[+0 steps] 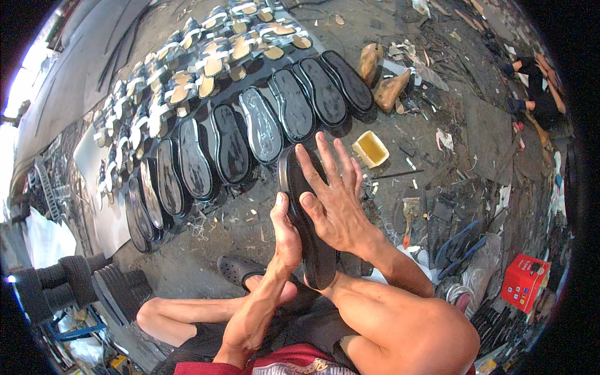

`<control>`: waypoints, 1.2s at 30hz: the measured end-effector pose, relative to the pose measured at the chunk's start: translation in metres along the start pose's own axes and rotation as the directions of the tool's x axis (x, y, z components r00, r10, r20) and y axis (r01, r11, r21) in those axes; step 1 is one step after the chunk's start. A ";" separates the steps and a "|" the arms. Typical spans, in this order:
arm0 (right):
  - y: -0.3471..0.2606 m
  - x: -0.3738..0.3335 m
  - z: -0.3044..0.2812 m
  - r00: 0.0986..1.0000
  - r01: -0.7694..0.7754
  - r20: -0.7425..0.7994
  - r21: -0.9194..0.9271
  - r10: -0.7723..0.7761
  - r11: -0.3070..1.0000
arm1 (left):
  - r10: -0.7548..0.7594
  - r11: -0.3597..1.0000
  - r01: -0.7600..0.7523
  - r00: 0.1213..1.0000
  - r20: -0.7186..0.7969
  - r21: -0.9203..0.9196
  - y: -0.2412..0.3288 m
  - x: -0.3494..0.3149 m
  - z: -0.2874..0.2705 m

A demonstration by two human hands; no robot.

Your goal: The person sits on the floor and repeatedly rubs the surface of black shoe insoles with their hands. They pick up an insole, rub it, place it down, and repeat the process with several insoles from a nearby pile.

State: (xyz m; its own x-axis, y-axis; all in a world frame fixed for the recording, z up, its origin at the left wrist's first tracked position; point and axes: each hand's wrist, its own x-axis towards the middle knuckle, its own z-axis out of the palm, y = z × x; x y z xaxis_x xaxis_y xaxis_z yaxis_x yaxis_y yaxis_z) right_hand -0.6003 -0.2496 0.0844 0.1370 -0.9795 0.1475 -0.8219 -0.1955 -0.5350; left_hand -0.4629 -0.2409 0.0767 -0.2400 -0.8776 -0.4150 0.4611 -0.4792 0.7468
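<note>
And now the black sole (319, 259) is clamped by its edge in the left grip (287, 236), beneath the spread-fingered right grip (341, 209), and should it be pressed unevenly, it could be twisted loose.

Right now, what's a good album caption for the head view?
Left hand holding a black sole, right hand spread over it, glossy soles beyond.

the small markings on the red box (525, 282) and the pale print on the red shirt (299, 354) are unreadable.
</note>
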 end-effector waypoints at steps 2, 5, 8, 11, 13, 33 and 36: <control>0.003 0.001 -0.002 1.000 0.011 0.008 -0.031 -0.011 0.999 | -0.012 1.000 0.012 1.000 0.009 -0.024 0.000 0.001 -0.008; 0.007 0.004 -0.008 0.999 0.047 0.028 -0.100 -0.044 0.994 | -0.093 0.996 0.093 0.995 -0.045 -0.014 0.016 -0.004 -0.007; 0.015 0.007 -0.014 0.996 0.081 0.046 -0.115 -0.076 0.990 | -0.156 0.987 0.154 0.987 -0.032 -0.038 0.024 -0.002 -0.009; 0.020 0.010 -0.021 0.992 0.115 0.078 -0.160 -0.103 0.980 | -0.205 0.978 0.207 0.977 0.052 -0.041 0.038 -0.003 -0.008; 0.024 0.012 -0.022 0.987 0.142 0.092 -0.160 -0.128 0.977 | -0.225 0.970 0.231 0.971 0.086 -0.078 0.039 -0.002 -0.012; 0.023 0.020 -0.036 0.925 0.342 0.239 -0.176 -0.297 0.923 | -0.333 0.865 0.404 0.905 0.263 -0.298 0.045 0.007 -0.039; 0.020 0.019 -0.039 0.916 0.358 0.257 -0.185 -0.307 0.915 | -0.342 0.849 0.424 0.896 0.284 -0.315 0.046 0.008 -0.040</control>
State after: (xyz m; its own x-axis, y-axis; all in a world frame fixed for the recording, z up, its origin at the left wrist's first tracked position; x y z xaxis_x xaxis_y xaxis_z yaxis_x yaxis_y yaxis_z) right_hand -0.6358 -0.2705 0.1084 0.5199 -0.8500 0.0854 -0.8052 -0.5210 -0.2831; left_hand -0.4093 -0.2697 0.0870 -0.6151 -0.6259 -0.4795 0.5590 -0.7750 0.2947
